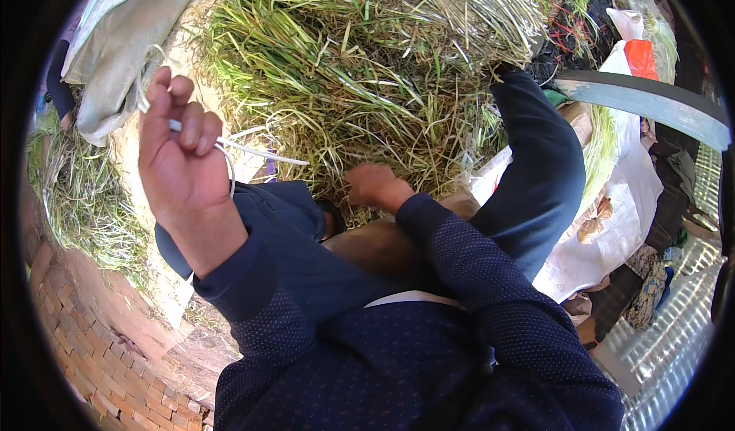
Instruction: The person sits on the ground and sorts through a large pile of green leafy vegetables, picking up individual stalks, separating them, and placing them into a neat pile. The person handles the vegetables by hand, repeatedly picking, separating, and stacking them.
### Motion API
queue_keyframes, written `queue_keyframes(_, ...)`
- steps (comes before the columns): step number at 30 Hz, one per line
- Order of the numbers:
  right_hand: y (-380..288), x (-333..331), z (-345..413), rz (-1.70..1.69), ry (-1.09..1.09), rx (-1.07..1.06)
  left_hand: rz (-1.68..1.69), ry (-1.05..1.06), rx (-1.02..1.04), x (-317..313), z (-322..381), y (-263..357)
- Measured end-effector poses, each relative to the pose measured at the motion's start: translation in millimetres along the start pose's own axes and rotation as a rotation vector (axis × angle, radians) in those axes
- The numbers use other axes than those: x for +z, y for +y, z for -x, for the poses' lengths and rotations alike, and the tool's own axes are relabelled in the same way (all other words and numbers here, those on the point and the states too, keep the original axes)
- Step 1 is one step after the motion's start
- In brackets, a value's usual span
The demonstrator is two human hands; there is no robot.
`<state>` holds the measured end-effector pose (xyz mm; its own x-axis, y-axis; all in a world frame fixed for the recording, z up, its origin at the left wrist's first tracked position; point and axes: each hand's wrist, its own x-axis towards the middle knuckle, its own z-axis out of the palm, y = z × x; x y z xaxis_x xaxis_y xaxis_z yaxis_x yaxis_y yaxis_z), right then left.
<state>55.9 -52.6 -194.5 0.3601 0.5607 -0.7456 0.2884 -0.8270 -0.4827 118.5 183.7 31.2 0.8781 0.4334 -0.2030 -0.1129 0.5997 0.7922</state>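
Note:
My left hand (186, 149) is raised at the left, palm up, its fingers curled around a thin white cord (264, 154). One end of the cord loops above the fingertips and the other trails toward the grass. Before me lies a large heap of cut grass (344, 92), green and partly dry brown. My right hand (376, 185), blurred, is at the near edge of this heap between my knees; its fingers are curled, and whether anything is in them cannot be told. My legs in dark trousers are spread on both sides.
A grey-white sheet (118, 46) hangs at upper left, near another person's dark sleeve. More grass (95, 213) lies at the left, beyond it brick paving (109, 362). To the right are white plastic sacking (608, 230), a curved metal bar (649, 101) and corrugated sheeting (666, 339).

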Motion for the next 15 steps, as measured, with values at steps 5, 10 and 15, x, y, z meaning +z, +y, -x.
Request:
queue_keyframes(5, 12.6, -88.1, 40.2, -0.657, 0.317, -0.168, 0.034, 0.011, -0.146, 14.1, 8.5, -62.3)
queue_keyframes(10, -20.5, -137.2, 98.7, -1.679, 0.095, -0.692, 0.029, -0.073, -0.202, 51.0, 32.7, -103.8)
queue_keyframes(15, -58.7, -124.3, 126.8, -1.697, 0.332, -0.635, -0.005, -0.131, -0.215, 84.8, 61.5, -109.5)
